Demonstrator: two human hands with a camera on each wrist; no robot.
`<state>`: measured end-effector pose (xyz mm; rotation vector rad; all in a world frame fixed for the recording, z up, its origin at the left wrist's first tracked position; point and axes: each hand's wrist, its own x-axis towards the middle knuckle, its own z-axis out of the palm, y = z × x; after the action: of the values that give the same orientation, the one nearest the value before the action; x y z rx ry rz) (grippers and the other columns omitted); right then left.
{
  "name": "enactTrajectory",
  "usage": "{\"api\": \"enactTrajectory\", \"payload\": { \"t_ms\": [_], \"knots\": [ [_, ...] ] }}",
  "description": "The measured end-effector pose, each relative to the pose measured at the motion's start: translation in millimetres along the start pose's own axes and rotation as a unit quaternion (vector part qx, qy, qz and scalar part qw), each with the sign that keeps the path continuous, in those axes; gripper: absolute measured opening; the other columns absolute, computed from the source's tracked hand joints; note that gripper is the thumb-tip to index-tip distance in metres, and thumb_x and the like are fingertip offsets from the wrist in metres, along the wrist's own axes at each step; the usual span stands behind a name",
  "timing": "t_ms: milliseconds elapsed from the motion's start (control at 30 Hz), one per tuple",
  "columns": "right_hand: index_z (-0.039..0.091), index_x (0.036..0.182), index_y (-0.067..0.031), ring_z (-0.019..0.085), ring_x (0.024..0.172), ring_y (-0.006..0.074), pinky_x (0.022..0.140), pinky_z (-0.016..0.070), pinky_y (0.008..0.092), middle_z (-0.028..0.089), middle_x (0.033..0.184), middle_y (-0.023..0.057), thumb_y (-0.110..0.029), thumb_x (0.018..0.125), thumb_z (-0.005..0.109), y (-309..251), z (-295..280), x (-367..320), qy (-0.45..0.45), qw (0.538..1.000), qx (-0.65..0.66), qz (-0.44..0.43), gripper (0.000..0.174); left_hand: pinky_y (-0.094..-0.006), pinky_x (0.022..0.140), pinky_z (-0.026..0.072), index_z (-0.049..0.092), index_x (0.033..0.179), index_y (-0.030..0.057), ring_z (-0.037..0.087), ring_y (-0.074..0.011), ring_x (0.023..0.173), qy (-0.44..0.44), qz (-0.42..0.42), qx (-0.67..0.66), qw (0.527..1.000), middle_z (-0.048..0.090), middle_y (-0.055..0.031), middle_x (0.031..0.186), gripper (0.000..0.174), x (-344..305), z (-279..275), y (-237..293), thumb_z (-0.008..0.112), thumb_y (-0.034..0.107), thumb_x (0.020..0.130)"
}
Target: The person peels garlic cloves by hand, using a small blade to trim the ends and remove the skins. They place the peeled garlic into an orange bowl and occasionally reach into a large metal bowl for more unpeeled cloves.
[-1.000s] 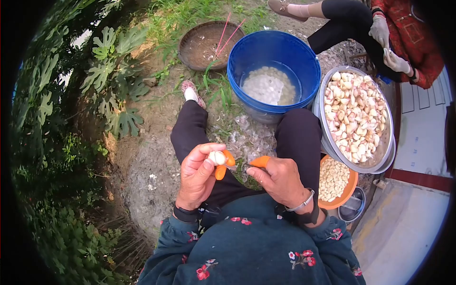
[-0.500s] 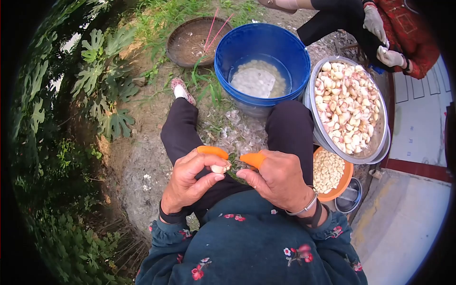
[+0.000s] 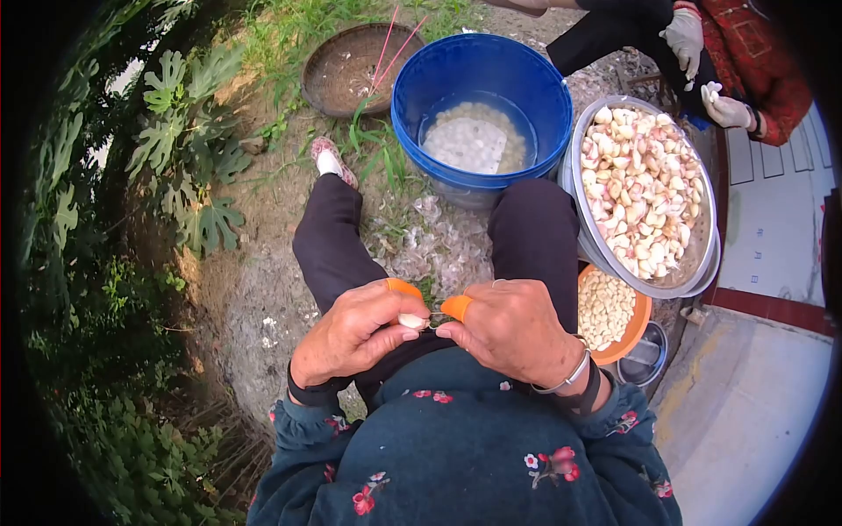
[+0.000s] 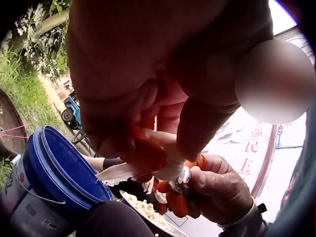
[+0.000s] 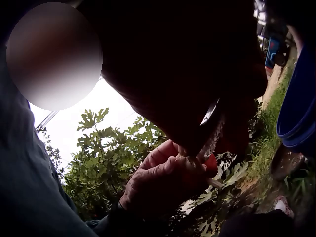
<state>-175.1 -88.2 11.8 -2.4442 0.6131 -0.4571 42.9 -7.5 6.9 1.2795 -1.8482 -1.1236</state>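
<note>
In the head view my left hand (image 3: 355,333) pinches a pale garlic clove (image 3: 413,322) between thumb and fingers. Close beside it, my right hand (image 3: 517,329) grips a small knife, its shiny blade (image 5: 211,111) showing in the right wrist view and its handle hidden in the fingers. The blade meets the clove's end at the fingertips. Orange finger covers (image 3: 455,307) sit on fingers of both hands. From the left wrist, a loose flap of papery skin (image 4: 117,174) hangs off the clove (image 4: 170,160).
A blue bucket (image 3: 548,158) holds peeled cloves in water. To its right stands a metal basin (image 3: 574,167) heaped with unpeeled garlic, above an orange bowl (image 3: 645,320) of pale cloves. A wicker tray (image 3: 329,74) lies at the back. Another person's gloved hands (image 3: 684,39) are at upper right.
The left hand has turned over, knuckles up, with the clove. Both hands have come together, the right one's blade now at the clove. The other person's gloved hands have moved apart.
</note>
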Motion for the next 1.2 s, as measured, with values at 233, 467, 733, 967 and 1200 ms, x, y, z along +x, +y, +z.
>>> {"api": "enactTrajectory", "payload": {
  "t_ms": [233, 467, 733, 967, 1200],
  "knots": [
    [0.064, 0.073, -0.0042, 0.06, 0.058, 0.0293, 0.052, 0.046, 0.0382, 0.058, 0.062, 0.0092, -0.032, 0.077, 0.07, 8, -2, 3, -0.084, 0.995, 0.055, 0.016, 0.029, -0.0338, 0.073, 0.0473, 0.061, 0.1, 0.0012, 0.061, -0.0266, 0.083, -0.039, -0.001, -0.113, 0.993, 0.062, -0.0098, 0.093, 0.018, 1, -1, -9, 0.066, 0.006, 0.083],
    [0.067, 0.08, -0.001, 0.059, 0.053, 0.0257, 0.05, 0.0435, 0.0348, 0.059, 0.061, 0.009, -0.029, 0.079, 0.072, 21, 3, 5, -0.121, 0.974, 0.192, 0.018, 0.028, -0.0322, 0.079, 0.0438, 0.062, 0.099, 0.0015, 0.057, -0.0234, 0.089, -0.056, 0.034, -0.174, 0.983, 0.06, -0.0098, 0.098, 0.017, 2, 1, -23, 0.063, 0.013, 0.087],
    [0.068, 0.087, -0.0028, 0.051, 0.056, 0.0045, 0.052, 0.0403, 0.0232, 0.06, 0.063, 0.0001, -0.023, 0.086, 0.068, 29, 22, 1, -0.17, 0.794, 0.536, 0.229, 0.02, -0.0314, 0.083, 0.0431, 0.059, 0.098, -0.0006, 0.055, -0.0196, 0.092, 0.048, 0.009, -0.478, 0.877, 0.056, -0.0141, 0.102, 0.019, -10, 23, -30, 0.06, 0.017, 0.091],
    [0.065, 0.095, 0.0015, 0.054, 0.057, 0.0069, 0.054, 0.0436, 0.0244, 0.062, 0.067, 0.0049, -0.025, 0.086, 0.068, 38, 48, -6, -0.104, 0.857, 0.399, 0.308, 0.028, -0.0302, 0.083, 0.0454, 0.054, 0.105, -0.0014, 0.057, -0.0183, 0.091, 0.171, 0.058, -0.555, 0.812, 0.057, -0.0151, 0.105, 0.024, -10, 29, -37, 0.063, 0.015, 0.089],
    [0.063, 0.105, -0.0004, 0.065, 0.063, 0.0134, 0.054, 0.05, 0.0271, 0.065, 0.072, 0.0087, -0.02, 0.072, 0.082, 0, 31, -2, 0.095, 0.905, 0.387, 0.148, 0.043, -0.0293, 0.088, 0.0455, 0.054, 0.107, -0.0019, 0.058, -0.0168, 0.099, 0.194, -0.003, -0.513, 0.836, 0.057, -0.0117, 0.107, 0.022, -5, 34, -31, 0.062, 0.01, 0.09]
  ]
}}
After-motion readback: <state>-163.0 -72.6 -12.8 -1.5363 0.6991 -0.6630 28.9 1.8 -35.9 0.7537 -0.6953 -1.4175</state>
